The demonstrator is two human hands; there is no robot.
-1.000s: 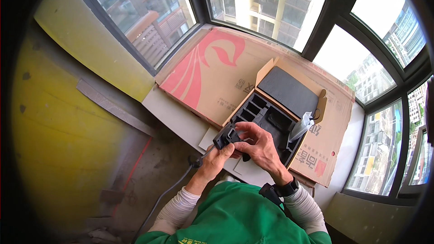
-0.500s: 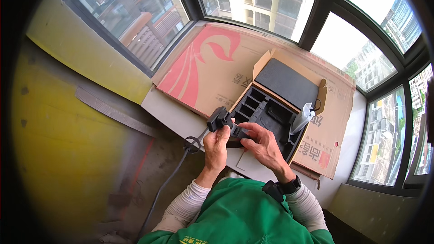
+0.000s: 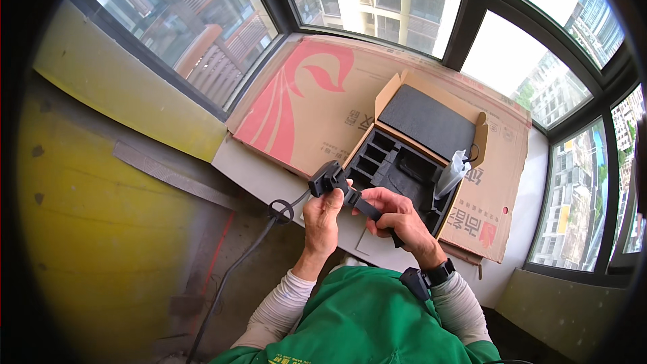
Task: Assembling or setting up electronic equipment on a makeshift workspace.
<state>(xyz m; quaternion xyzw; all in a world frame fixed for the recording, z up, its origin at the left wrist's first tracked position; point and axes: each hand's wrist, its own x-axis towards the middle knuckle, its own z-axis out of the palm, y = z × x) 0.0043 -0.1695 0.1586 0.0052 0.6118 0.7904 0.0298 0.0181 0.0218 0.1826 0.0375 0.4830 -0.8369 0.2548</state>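
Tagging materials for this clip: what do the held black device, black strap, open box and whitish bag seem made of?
Black device: probably hard plastic, mostly matte, with crisp edges.
Black strap: flat and flexible-looking; fabric or rubber, I can't tell which.
Open box: matte brown cardboard, judging by its thin folded flaps.
Whitish bag: likely thin plastic film, creased and seemingly translucent.

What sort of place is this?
Probably an upper-floor room being fitted out: bare grey floor, a big flat carton on the windowsill, and dark-framed windows facing tall buildings.
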